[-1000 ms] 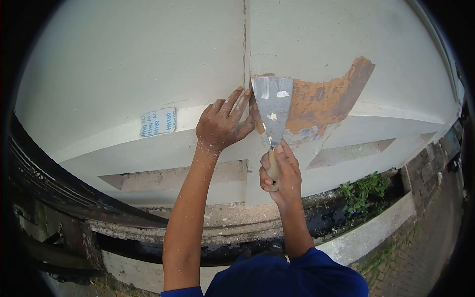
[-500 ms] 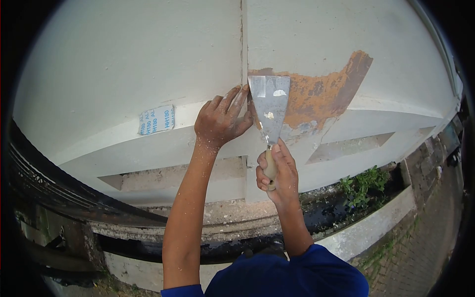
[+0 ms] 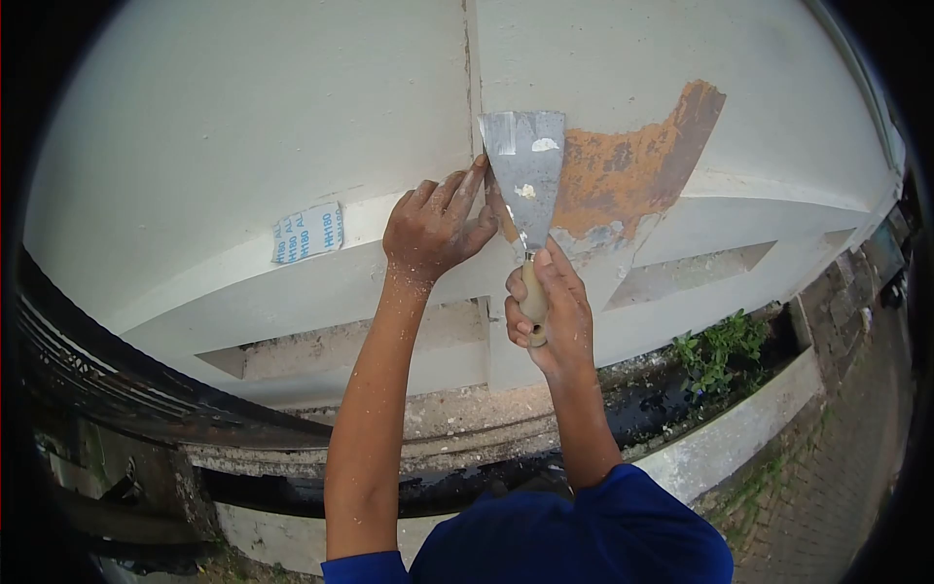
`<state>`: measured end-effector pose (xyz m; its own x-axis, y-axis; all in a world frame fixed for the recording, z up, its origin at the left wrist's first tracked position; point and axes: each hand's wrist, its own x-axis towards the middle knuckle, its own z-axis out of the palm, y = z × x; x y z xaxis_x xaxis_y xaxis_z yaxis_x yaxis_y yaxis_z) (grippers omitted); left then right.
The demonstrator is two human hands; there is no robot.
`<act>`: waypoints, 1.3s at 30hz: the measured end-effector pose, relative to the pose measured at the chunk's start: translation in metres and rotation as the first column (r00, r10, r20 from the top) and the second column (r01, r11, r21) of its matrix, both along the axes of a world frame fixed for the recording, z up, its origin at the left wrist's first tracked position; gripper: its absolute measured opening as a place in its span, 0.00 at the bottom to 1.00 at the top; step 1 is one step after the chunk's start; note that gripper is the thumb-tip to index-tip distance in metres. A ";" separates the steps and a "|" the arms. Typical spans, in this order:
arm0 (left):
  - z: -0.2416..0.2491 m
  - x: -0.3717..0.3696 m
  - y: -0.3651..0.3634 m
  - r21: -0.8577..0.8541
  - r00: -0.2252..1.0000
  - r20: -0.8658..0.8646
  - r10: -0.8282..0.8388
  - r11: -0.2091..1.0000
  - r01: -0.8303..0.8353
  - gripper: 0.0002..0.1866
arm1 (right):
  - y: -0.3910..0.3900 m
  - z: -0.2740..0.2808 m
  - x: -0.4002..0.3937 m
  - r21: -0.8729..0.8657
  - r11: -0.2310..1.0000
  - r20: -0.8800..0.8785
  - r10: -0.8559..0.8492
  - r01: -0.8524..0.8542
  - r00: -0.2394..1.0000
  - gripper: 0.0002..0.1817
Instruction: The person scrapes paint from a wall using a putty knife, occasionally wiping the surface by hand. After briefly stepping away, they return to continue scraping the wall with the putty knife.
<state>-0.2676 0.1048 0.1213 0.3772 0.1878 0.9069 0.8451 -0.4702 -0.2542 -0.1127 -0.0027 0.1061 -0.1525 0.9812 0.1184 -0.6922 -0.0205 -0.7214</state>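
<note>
Wrapped round the pale handle of a wide putty knife (image 3: pixel 530 175) is my right hand (image 3: pixel 556 311). The metal blade points up and lies over the wall, its left corner by the vertical edge. White paint bits stick to the blade. My left hand (image 3: pixel 433 229), dusty with white flecks, rests on the wall left of the blade, fingers spread and the index fingertip near the vertical edge. Right of the blade, a bare patch (image 3: pixel 623 175) shows orange and grey-brown where the white paint is gone. A piece of sandpaper (image 3: pixel 309 234) with blue print sits on the ledge at left.
The white wall (image 3: pixel 321 107) has recessed slots low down. Beneath it runs a dark drain (image 3: pixel 448 493) with a concrete edge. A green plant (image 3: pixel 720 355) grows at the right, beside a paved path (image 3: pixel 837 467). A dark railing (image 3: pixel 146 380) curves along the left.
The putty knife and my right hand have moved up along the wall, so the blade reaches above the patch's left part. My left hand has stayed nearly in place, its index finger stretched further up.
</note>
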 end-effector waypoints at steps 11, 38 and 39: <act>0.001 0.001 -0.002 -0.023 1.000 0.013 -0.005 1.000 0.006 0.30 | -0.007 0.000 0.006 -0.023 0.999 -0.061 0.030 -0.032 0.998 0.23; 0.002 0.001 -0.002 0.004 0.999 0.020 -0.038 0.999 0.038 0.27 | -0.007 0.003 0.004 0.001 1.000 0.012 0.014 -0.014 1.000 0.23; 0.003 0.000 -0.002 0.008 0.999 0.016 -0.037 0.999 0.037 0.27 | -0.011 -0.005 0.007 -0.005 1.000 -0.001 0.017 -0.017 1.000 0.23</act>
<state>-0.2677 0.1029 0.1240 0.3692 0.1668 0.9142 0.8311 -0.4994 -0.2445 -0.1058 -0.0138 0.1007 -0.1688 0.9790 0.1141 -0.6926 -0.0355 -0.7204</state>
